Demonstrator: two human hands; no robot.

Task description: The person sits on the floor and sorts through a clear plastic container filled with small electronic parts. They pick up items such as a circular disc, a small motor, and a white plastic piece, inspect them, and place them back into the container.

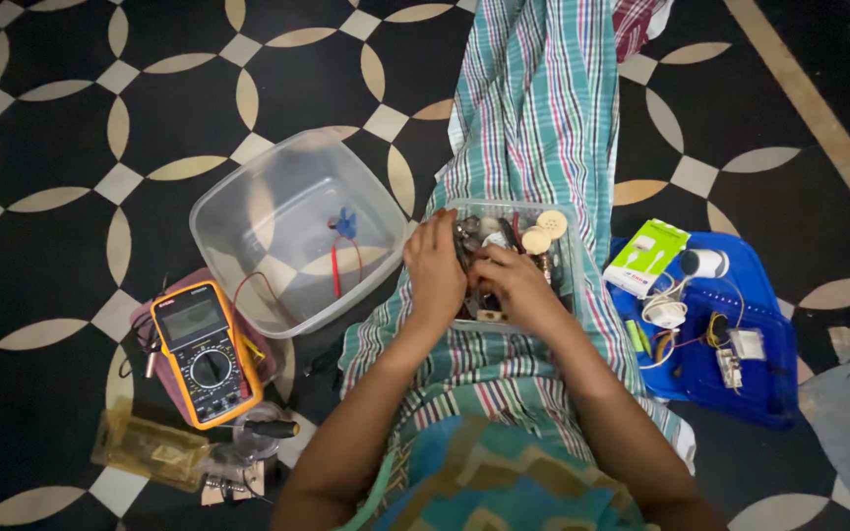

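Observation:
A small clear plastic box [563, 221] full of small electronic parts rests on my lap, on a green checked cloth [533, 108]. Both hands are inside it. My left hand [435, 270] grips the box's left side with fingers curled over the edge into the parts. My right hand [516, 285] digs among the parts near the box's front; whether it holds one is hidden. Two round tan discs [543, 232] lie at the box's back right.
A large clear tub [238, 202] with a small blue fan motor [344, 224] and red wires sits to the left. A yellow multimeter [205, 350] lies front left, a screwdriver [263, 429] below it. A blue tray [764, 379] with wires and a green-white packet [647, 256] sits right.

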